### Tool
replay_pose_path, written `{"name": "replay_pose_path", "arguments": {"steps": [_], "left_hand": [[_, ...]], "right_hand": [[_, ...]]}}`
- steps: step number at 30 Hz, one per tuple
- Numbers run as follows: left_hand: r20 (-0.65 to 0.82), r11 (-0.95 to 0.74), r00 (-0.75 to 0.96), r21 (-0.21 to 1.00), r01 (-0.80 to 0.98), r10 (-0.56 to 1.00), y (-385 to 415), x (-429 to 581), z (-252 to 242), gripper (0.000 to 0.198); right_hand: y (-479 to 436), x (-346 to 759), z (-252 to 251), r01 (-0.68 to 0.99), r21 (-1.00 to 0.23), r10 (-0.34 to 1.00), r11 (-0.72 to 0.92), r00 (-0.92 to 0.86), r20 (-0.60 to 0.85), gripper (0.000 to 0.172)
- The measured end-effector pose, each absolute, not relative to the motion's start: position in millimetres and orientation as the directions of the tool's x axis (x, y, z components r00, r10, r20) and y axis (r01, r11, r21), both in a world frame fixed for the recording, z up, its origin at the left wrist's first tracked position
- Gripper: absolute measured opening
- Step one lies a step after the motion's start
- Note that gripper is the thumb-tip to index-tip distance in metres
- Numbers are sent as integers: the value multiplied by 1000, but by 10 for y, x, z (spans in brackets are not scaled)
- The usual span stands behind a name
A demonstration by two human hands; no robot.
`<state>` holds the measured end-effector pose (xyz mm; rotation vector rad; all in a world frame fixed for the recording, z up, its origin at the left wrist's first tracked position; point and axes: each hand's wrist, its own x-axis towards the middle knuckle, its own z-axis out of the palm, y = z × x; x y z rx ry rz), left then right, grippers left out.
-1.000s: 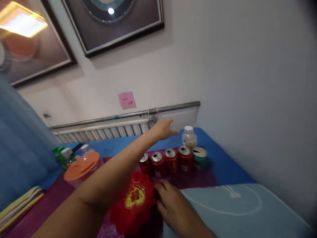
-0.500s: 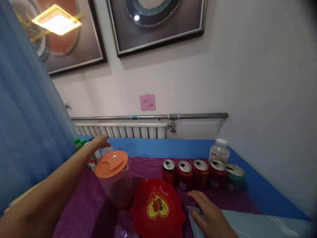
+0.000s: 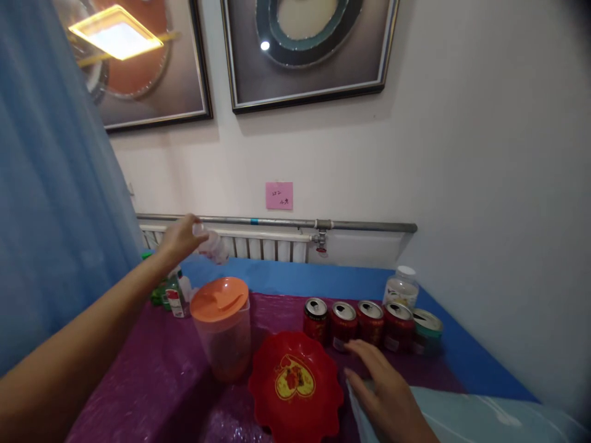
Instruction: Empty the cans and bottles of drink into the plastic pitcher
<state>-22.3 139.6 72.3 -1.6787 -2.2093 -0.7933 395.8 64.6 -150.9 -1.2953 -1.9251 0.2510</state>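
Observation:
My left hand [image 3: 178, 239] is raised at the far left of the table, closed around a small clear bottle [image 3: 211, 246] that it holds tilted in the air. Below it stand green-capped bottles [image 3: 173, 296] and a clear jug with an orange lid [image 3: 223, 326]. My right hand [image 3: 383, 391] lies flat with fingers spread on the table, beside a red scalloped plate [image 3: 295, 384] and on the edge of a pale blue sheet [image 3: 480, 418]. Behind it a row of red cans [image 3: 355, 323] stands with open tops.
A green can [image 3: 427, 331] and a white-capped clear jar [image 3: 401, 286] end the row at the right. The table has a purple cover [image 3: 152, 375] over blue cloth [image 3: 300, 277]. A radiator and pipe [image 3: 277, 223] run along the wall; a blue curtain [image 3: 50, 203] hangs at the left.
My left arm swung from the right end of the table to the far left, closed on a small clear bottle and lifted it. My right hand stayed beside the red plate.

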Motion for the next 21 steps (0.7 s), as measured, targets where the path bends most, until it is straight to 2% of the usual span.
{"name": "replay_pose_path", "arguments": {"steps": [3, 5, 7, 10, 15, 17, 21], "left_hand": [[599, 21, -215, 314, 949, 772, 977, 165, 954, 52], [649, -197, -101, 371, 908, 754, 676, 492, 939, 54], [662, -344, -31, 428, 836, 749, 400, 796, 822, 51], [644, -468, 10, 545, 696, 765, 103, 1095, 593, 50], [549, -440, 33, 631, 639, 835, -49, 1108, 287, 42], [476, -365, 4, 668, 649, 879, -66, 1025, 146, 43], [347, -157, -162, 730, 665, 924, -168, 867, -161, 49]], "right_hand": [[487, 3715, -1153, 679, -489, 723, 548, -91, 685, 44], [373, 3523, -878, 681, -413, 641, 605, -110, 760, 64], [296, 3350, -644, 678, -356, 593, 643, -146, 792, 85], [276, 3189, -477, 653, -375, 609, 658, -169, 775, 95], [374, 3139, -595, 600, -373, 635, 708, -310, 707, 75], [427, 3114, -678, 590, -330, 615, 737, -383, 689, 69], [529, 3023, -855, 571, -193, 527, 798, -505, 684, 62]]}}
